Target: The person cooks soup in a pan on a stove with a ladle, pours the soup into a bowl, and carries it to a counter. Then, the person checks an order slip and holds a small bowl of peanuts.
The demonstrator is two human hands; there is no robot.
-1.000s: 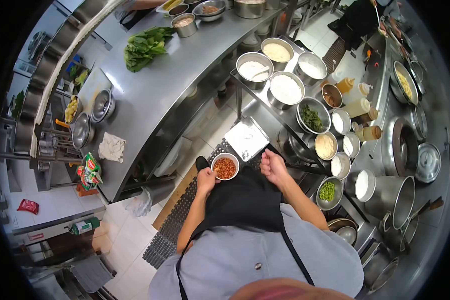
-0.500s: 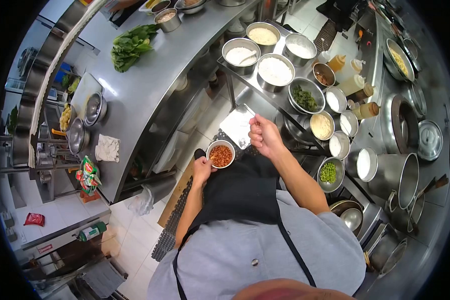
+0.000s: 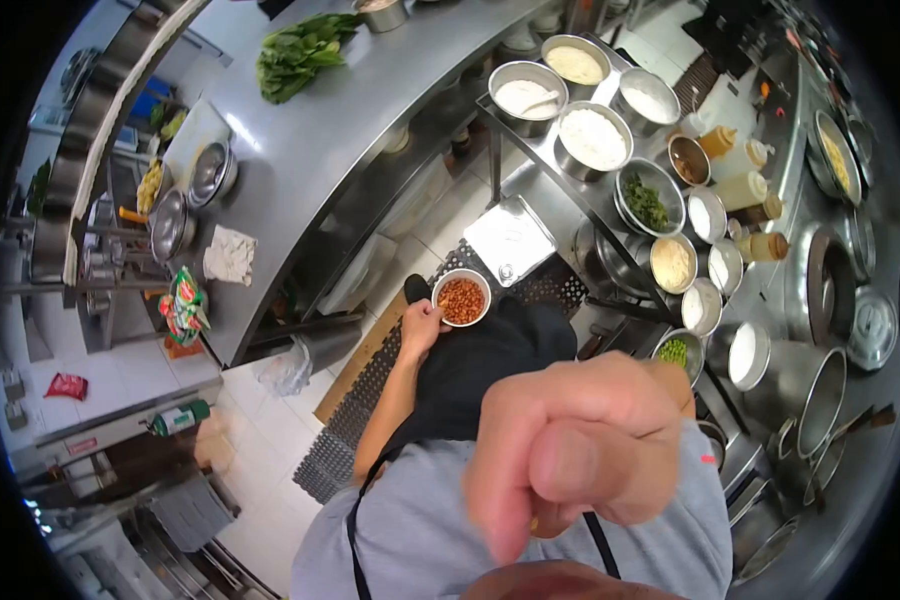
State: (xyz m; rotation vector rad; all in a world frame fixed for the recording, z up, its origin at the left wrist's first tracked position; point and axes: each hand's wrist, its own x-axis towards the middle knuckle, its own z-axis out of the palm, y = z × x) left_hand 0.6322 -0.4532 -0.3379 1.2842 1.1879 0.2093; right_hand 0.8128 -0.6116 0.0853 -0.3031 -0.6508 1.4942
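My left hand (image 3: 423,325) grips the rim of a small white bowl (image 3: 438,312), its fingers at the left side. Reddish-brown, nut-like pieces (image 3: 461,300) fill the bowl, which is held level in front of my dark apron (image 3: 450,375). Close to the camera, my right hand (image 3: 580,445) is large and partly blurred, its fingers curled tightly together. Whatever those fingers pinch is hidden behind them, below my face. Beyond the bowl, a square metal lid or container (image 3: 511,240) stands low near the floor.
Right, a steel shelf carries pots of white powder (image 3: 592,138), a bowl of dark green leaves (image 3: 646,203), a bowl of chopped green pieces (image 3: 673,351) and squeeze bottles (image 3: 745,191). Left, a long steel counter (image 3: 360,90) holds leafy greens (image 3: 300,58) and a cloth (image 3: 230,255).
My right hand has come up from beside the bowl, where a thin shiny strip showed at its fingers, to close below the camera. My left hand still holds the bowl. The view has shifted.
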